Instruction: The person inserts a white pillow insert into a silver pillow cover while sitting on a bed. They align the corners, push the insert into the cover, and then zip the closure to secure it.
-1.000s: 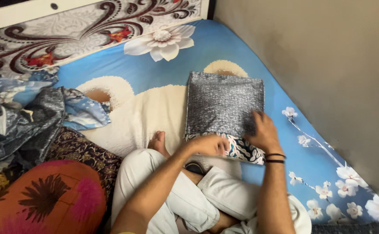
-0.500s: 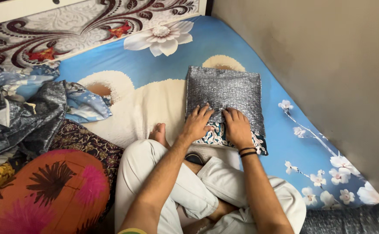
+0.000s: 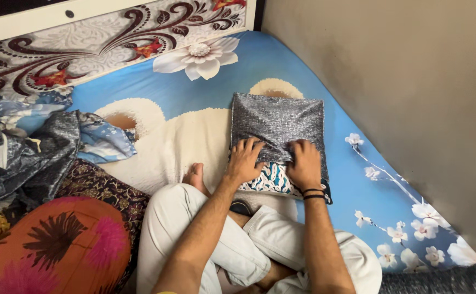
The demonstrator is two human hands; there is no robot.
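Bed sheet [image 3: 205, 98]: blue, printed with white flowers; fills the frame centre to 12 o'clock.
Orange cushion [image 3: 47, 250]: at 8 o'clock, pink and dark flower print.
Crumpled cloth pile [image 3: 31, 147]: at 9 o'clock, grey and blue.
Grey pillow cover [image 3: 279, 122]: lies flat on the sheet just right of centre; patterned blue-white fabric shows at its near edge.
Left hand [image 3: 244, 161]: fingers spread, pressed flat on the cover's near edge, clasping nothing.
Right hand [image 3: 305, 163]: fingers curled, bunching the cover's grey fabric; dark bands on wrist.

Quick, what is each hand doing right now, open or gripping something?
Left hand: open, fingers spread flat on the grey woven fabric cover.
Right hand: closed, bunching the cover's lower edge.
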